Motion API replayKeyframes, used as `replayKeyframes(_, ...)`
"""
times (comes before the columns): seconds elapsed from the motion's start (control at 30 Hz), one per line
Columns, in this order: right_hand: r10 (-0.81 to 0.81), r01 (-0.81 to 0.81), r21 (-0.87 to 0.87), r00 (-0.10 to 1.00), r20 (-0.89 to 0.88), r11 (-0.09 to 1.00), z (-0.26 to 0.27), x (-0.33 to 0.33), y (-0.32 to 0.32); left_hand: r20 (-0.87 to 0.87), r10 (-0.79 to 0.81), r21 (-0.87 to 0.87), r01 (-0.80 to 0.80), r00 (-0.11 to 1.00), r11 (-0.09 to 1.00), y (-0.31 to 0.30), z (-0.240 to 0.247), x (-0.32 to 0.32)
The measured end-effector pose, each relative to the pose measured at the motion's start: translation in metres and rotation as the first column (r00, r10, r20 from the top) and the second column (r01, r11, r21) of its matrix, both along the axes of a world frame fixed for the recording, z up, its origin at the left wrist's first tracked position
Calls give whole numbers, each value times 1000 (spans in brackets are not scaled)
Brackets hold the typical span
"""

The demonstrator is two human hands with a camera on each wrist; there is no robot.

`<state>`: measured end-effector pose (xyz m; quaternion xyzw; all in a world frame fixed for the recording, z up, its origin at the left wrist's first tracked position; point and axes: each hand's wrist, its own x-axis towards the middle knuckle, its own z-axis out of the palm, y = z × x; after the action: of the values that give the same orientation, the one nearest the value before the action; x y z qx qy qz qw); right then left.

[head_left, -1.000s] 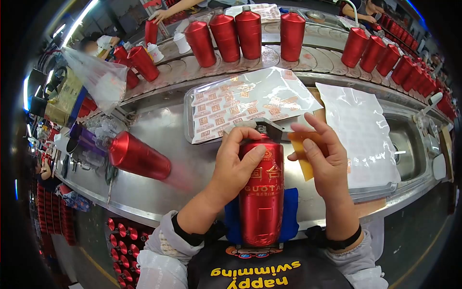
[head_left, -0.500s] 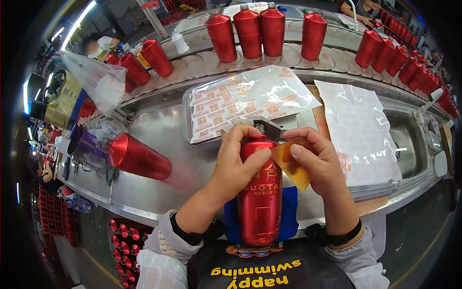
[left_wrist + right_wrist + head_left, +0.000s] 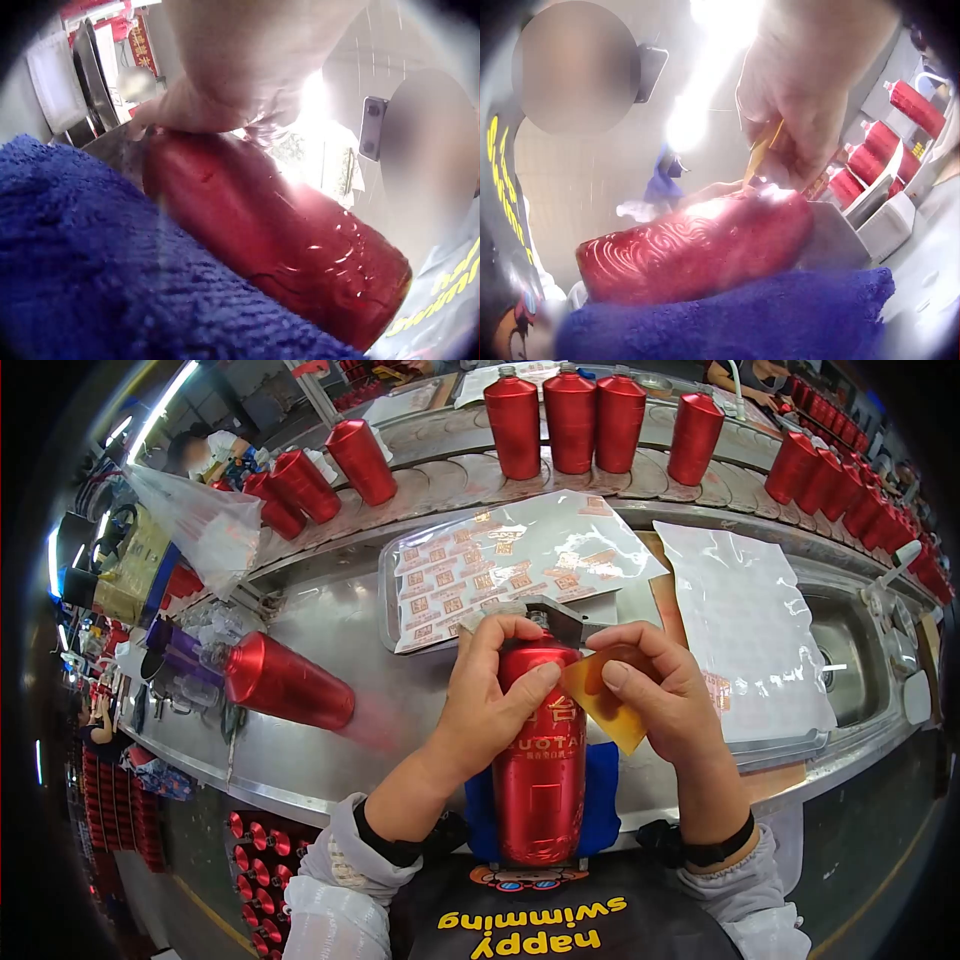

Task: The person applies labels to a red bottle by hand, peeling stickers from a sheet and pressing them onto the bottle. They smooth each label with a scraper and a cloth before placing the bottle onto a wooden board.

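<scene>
One red btl (image 3: 540, 800) lies on a blue cloth (image 3: 603, 785) at the near edge of the steel worktop (image 3: 340, 600), neck pointing away, by a metal bracket (image 3: 560, 618); gold lettering faces up. L hand (image 3: 490, 690) grips the btl nr its neck, fingers curled over the shoulder, thumb across the front. R hand (image 3: 660, 695) pinches a translucent amber sheet (image 3: 622, 728) btwn thumb & fingers, one corner at the btl's upper front by the L thumb; can't tell if it's touching. Beyond: tray (image 3: 386, 605) w/ printed sheet (image 3: 450, 580), reddish squares; to its R, pale sheet (image 3: 750, 630) on another tray (image 3: 780, 753), next to a sink (image 3: 850, 660). L of the hands, 2nd red btl (image 3: 290, 680) lies on the worktop, neck end pointing L. Further out, conveyor (image 3: 440, 490) carries upright red btls (image 3: 572, 425); clear plastic bag (image 3: 210, 530) hangs nr its L side. Lower L, below the worktop: packed red btls (image 3: 260, 870). Dark apron (image 3: 640, 935) w/ yellow "happy swimming" lettering, closest in.
</scene>
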<state>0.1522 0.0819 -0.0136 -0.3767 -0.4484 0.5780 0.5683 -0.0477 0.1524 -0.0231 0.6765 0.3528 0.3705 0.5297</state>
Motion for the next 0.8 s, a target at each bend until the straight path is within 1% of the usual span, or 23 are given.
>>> replayKeyframes(0.03, 7, -7, 14, 1000, -7, 1000, 0, 1, 0, 2, 2, 3, -2, 1000, 1000, 0, 0, 0)
replayKeyframes(0.13, 6, -8, 30, 998, 58, 1000, -1, 5, -1, -36, 15, 36, -14, 999, 999, -1, 1, 0)
replayKeyframes(0.23, -155, 142, 120, 982, 108, 983, 0, 5, -6, 33, -47, -88, 50, 998, 995, 0, 1, -4)
replayKeyframes(0.27, -239, 181, 234, 939, 246, 955, 0, 3, -7, 62, -46, -94, 52, 997, 994, 1, 1, -5)
replayKeyframes(0.3, -330, 200, 350, 869, 367, 915, 1, 0, -8, 92, -45, -100, 54, 995, 994, 2, 1, -6)
replayKeyframes(0.33, -427, 196, 463, 775, 467, 864, 3, -2, -10, 122, -44, -105, 57, 992, 993, 2, 0, -6)
replayKeyframes(0.37, -455, 85, 549, 669, 587, 832, 6, -2, -13, 97, -47, -71, 54, 994, 996, 3, -1, -6)
replayKeyframes(0.47, -526, -53, 640, 521, 672, 766, 1, -15, -18, 42, -52, 7, 51, 998, 999, 4, -5, -6)
replayKeyframes(0.5, -511, -61, 617, 500, 699, 784, 3, -19, -21, 35, -52, 17, 51, 998, 999, 4, -6, -6)
replayKeyframes(0.6, -529, -69, 612, 434, 729, 788, -1, -22, -20, 27, -50, 9, 50, 998, 999, 3, -6, -7)
replayKeyframes(0.7, -546, -56, 612, 394, 739, 789, -6, -21, -18, 24, -50, 10, 50, 998, 999, 4, -7, -8)
replayKeyframes(0.8, -549, -49, 610, 384, 742, 791, -5, -22, -19, 33, -45, 18, 44, 998, 999, 5, -10, -9)
